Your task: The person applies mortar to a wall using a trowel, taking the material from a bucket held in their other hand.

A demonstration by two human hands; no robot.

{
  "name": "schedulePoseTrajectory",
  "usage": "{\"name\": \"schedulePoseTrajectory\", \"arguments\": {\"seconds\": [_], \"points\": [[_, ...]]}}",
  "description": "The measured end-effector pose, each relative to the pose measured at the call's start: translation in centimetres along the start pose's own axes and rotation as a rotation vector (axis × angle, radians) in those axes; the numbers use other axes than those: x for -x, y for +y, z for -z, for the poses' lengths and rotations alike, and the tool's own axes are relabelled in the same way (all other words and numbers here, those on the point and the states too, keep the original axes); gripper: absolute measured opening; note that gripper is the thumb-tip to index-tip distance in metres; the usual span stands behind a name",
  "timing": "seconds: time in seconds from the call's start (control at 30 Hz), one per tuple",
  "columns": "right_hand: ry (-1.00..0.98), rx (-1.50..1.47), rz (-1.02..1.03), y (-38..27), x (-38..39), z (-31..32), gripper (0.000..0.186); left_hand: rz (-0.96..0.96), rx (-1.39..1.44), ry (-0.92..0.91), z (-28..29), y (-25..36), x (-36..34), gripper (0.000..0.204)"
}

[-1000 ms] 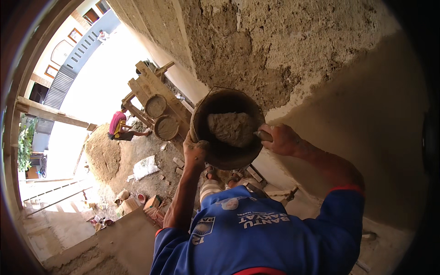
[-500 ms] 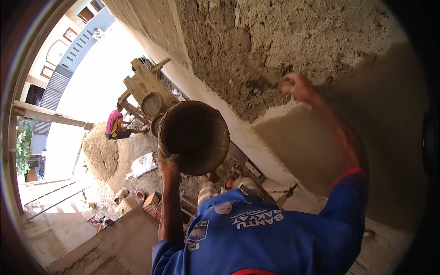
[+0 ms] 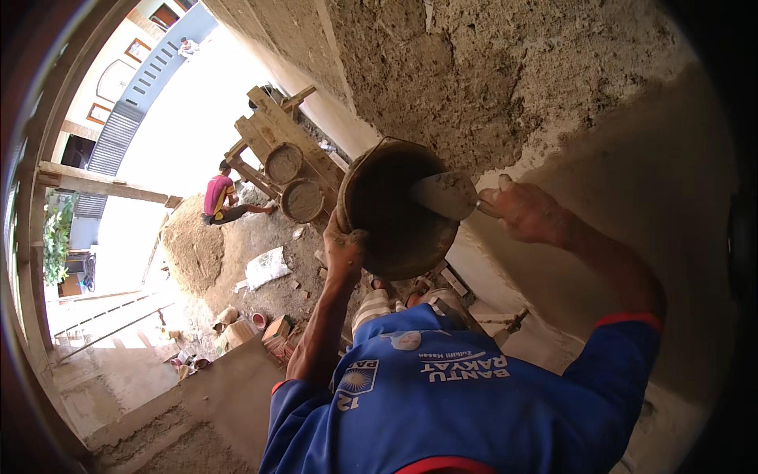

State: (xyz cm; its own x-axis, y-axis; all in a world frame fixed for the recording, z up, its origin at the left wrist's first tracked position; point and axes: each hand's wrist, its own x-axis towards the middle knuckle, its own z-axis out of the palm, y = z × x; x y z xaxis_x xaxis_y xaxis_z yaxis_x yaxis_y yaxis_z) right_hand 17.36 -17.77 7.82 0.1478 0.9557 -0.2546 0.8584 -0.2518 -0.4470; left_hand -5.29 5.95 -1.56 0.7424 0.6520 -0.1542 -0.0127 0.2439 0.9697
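Observation:
My left hand [image 3: 345, 248] grips the near left rim of a dark round bucket [image 3: 422, 254], holding it up in front of me with its mouth tipped toward the view. My right hand [image 3: 530, 212] is closed round the handle of a trowel [image 3: 447, 195]. The trowel's blade, smeared with grey mortar, reaches over the bucket's right rim into its mouth. How much mortar lies inside is lost in shadow. Beyond the bucket rises a wall with rough, freshly coated mortar [image 3: 474, 87]; a smooth grey plastered area [image 3: 624, 182] lies to its right.
Below on the left, two round tubs of grey mix [image 3: 302, 200] stand by a wooden plank trestle [image 3: 294, 130]. A person in a maroon shirt [image 3: 219, 197] sits beside a sand heap [image 3: 192, 245]. A white sack [image 3: 267, 268] and scattered boxes lie on the ground.
My right hand has come down from the rough wall, bringing the trowel to the bucket. The bucket has moved right in the picture, and the view has shifted slightly.

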Motion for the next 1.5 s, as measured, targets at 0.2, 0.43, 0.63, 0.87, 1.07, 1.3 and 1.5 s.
{"name": "schedulePoseTrajectory", "arguments": {"seconds": [0.2, 0.43, 0.63, 0.87, 1.07, 1.3, 1.5], "points": [[0.119, 0.613, -0.254, -4.1, -4.2, -3.7, 0.041, -0.036, -0.075, -0.089, -3.0, 1.9, -0.2, 0.057], [0.090, 0.593, -0.120, -5.9, -1.6, -5.1, 0.041, -0.071, -0.236, -0.192, -4.0, 2.6, -1.4, 0.055], [0.234, 0.620, -0.460, -5.3, 0.0, -0.2, 0.029, -0.097, -0.137, -0.083, -4.4, 1.7, -1.0, 0.056], [0.098, 0.303, -0.174, -0.1, -1.8, -4.1, 0.025, -0.081, -0.176, -0.068, -5.9, 2.5, -1.1, 0.056], [-0.004, -0.098, -0.178, -0.2, -2.9, -9.1, 0.036, -0.089, -0.367, -0.017, -5.4, 0.4, -1.3, 0.053], [0.183, -0.304, -0.200, -1.5, -4.0, -11.3, 0.038, -0.058, -0.201, 0.029, -3.5, 0.5, -0.9, 0.052], [0.148, -0.173, -0.287, -1.1, -4.9, -7.5, 0.040, -0.010, 0.027, -0.030, -2.1, 1.3, -1.8, 0.054]]}}
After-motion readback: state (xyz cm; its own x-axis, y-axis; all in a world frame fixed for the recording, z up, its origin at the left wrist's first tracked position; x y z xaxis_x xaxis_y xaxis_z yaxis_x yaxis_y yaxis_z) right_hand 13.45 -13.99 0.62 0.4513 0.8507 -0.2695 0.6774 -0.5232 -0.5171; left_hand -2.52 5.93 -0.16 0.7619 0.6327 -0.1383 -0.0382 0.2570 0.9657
